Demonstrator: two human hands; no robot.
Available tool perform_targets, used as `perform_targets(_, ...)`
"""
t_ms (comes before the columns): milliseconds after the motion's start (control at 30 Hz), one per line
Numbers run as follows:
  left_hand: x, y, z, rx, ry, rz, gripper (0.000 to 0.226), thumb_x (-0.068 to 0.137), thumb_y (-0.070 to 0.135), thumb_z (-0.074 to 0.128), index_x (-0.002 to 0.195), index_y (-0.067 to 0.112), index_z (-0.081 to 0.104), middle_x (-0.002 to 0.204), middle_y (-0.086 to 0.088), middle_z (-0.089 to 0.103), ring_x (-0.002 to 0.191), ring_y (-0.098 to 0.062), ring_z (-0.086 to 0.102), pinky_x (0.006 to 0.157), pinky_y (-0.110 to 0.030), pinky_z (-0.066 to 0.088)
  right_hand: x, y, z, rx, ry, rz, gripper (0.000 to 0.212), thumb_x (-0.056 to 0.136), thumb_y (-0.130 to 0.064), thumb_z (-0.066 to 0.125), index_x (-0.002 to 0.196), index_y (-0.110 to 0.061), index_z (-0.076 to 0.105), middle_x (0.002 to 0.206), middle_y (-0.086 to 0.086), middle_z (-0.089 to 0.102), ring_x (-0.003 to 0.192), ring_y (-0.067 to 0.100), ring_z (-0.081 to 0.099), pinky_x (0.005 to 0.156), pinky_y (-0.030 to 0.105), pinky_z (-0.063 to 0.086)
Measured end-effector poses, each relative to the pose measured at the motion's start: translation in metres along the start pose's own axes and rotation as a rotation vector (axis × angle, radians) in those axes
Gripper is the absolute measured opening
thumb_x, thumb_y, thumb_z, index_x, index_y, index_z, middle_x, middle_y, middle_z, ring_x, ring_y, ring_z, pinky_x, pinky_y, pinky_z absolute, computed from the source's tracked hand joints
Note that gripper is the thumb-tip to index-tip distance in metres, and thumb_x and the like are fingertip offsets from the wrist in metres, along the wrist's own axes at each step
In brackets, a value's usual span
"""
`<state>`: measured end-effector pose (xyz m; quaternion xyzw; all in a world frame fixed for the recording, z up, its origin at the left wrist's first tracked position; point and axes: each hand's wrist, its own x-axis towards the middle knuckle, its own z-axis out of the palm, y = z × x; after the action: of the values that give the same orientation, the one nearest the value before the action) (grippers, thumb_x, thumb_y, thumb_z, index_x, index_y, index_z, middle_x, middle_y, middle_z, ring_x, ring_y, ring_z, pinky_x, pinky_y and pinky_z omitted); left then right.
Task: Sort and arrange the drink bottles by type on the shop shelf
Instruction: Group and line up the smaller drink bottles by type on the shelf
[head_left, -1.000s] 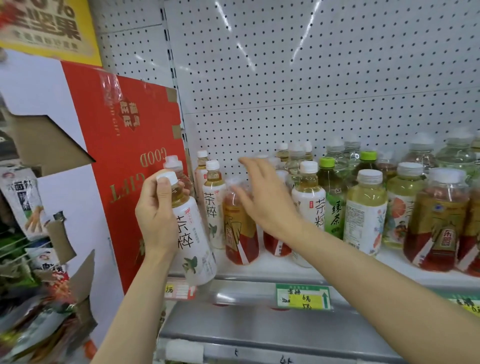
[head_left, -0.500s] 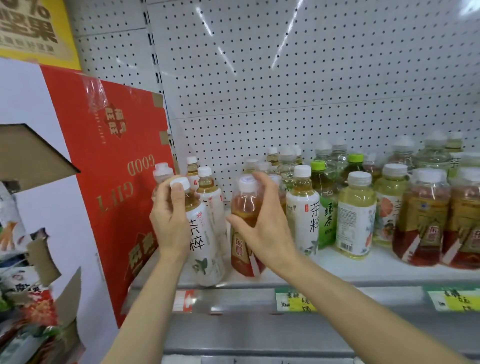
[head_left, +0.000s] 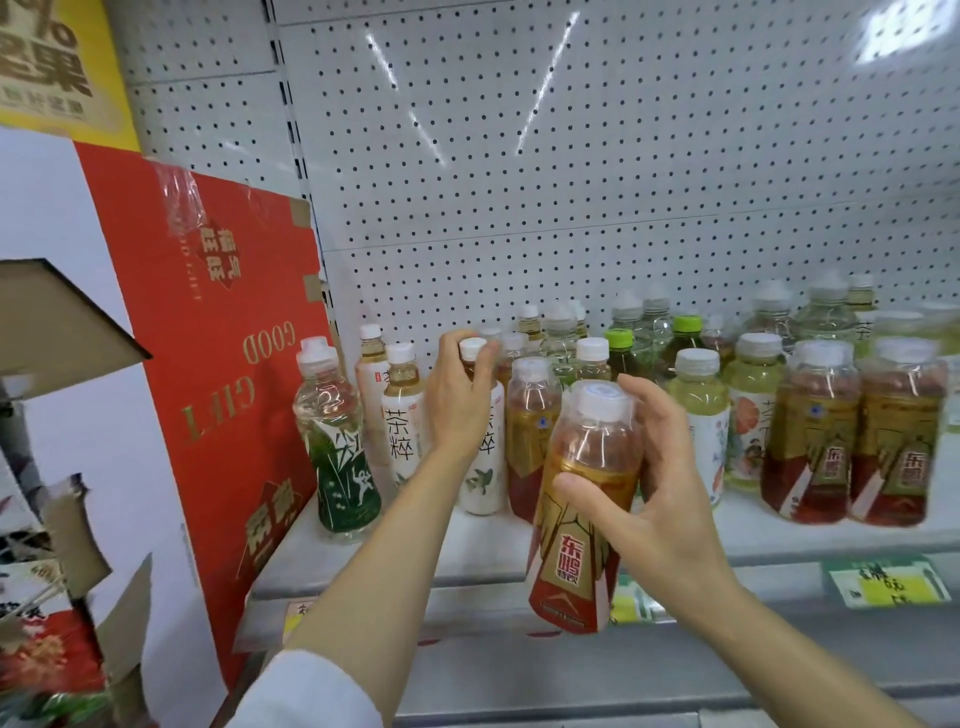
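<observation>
Nearest us, at lower centre, our right hand (head_left: 660, 499) curls its fingers around a clear plastic tea bottle (head_left: 582, 514), held off the shelf (head_left: 395, 551); its red-and-gold label reads 东鹏, smaller print illegible. Left of centre, our left hand (head_left: 457, 400) grips a white-labelled bottle (head_left: 485, 462) standing on the shelf, hiding most of its lettering. A neighbour bottle (head_left: 402, 415) reads 茶粹. At left, an upside-down red carton (head_left: 218, 374) says GOOD GIFT. Rear bottles blur.
</observation>
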<state>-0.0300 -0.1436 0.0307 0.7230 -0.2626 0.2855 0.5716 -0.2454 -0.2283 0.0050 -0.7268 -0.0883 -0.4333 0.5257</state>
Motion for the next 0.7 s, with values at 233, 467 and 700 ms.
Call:
perform_targets(233, 0.028, -0.007, 0.025, 0.116, -0.071, -0.002, 0.032, 0.104, 0.037, 0.045, 0.121, 0.011, 0.050, 0.110, -0.004, 0.061, 0.097, -0.020, 0.056, 0.078, -0.032, 0.042, -0.010, 0.010, -0.012, -0.014, -0.017, 0.039, 0.081, 0.070, -0.030, 0.079, 0.136, -0.046, 0.035, 0.132, -0.021, 0.053, 0.121, 0.007, 0.057, 0.097, 0.029, 0.052)
perform_targets(467, 0.020, 0.016, 0.030, 0.132, 0.011, 0.115, 0.030, 0.105, 0.027, 0.041, 0.118, 0.011, 0.062, 0.133, -0.004, 0.046, 0.128, -0.018, 0.037, 0.103, -0.023, 0.028, -0.014, 0.023, -0.028, -0.040, -0.001, 0.075, 0.080, 0.072, -0.026, 0.081, 0.131, -0.054, 0.036, 0.127, -0.026, 0.053, 0.118, 0.006, 0.058, 0.096, 0.030, 0.053)
perform_targets(700, -0.050, 0.021, 0.018, 0.207, -0.199, -0.025, 0.058, 0.091, 0.055, 0.059, 0.140, 0.035, 0.035, 0.138, -0.003, 0.052, 0.123, -0.023, 0.051, 0.102, -0.046, 0.045, -0.021, 0.031, -0.054, -0.086, 0.069, 0.115, 0.074, 0.077, -0.036, 0.073, 0.141, -0.040, 0.034, 0.134, -0.006, 0.053, 0.114, 0.016, 0.061, 0.094, 0.043, 0.054)
